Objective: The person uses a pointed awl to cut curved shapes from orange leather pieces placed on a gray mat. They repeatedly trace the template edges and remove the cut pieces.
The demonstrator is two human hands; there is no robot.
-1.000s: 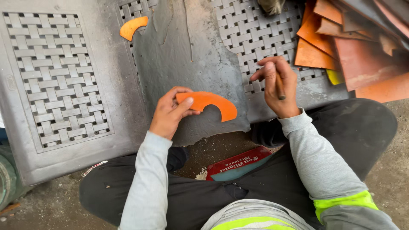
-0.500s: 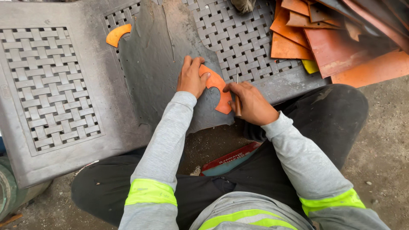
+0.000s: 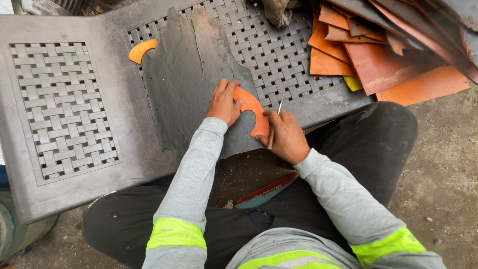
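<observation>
The orange crescent-shaped template lies flat on the dark grey rubbery sheet, which is spread over a grey plastic surface with woven lattice panels that serves as the counter. The left hand presses the template's upper end, fingers spread flat and palm down; it pins the piece and grips nothing. The right hand is at the template's lower end, fingers curled around a thin pale stick-like tool whose tip points up and away from the body, just beside the template's outer edge. The template's long axis runs on a diagonal, from the left hand down toward the right hand, with its inner curve facing the person's lap. Both hands touch it; the right hand is nearer to its outer rim.

Further up the grey sheet from the template, a second orange curved piece rests at the sheet's left edge, well apart from both hands. To the right of the template, past the lattice, lies a stack of orange and rust-coloured flat sheets with a small yellow scrap at its near edge. Below the template, in the person's lap, sits a flat red and teal package with pale lettering, lying slantwise
</observation>
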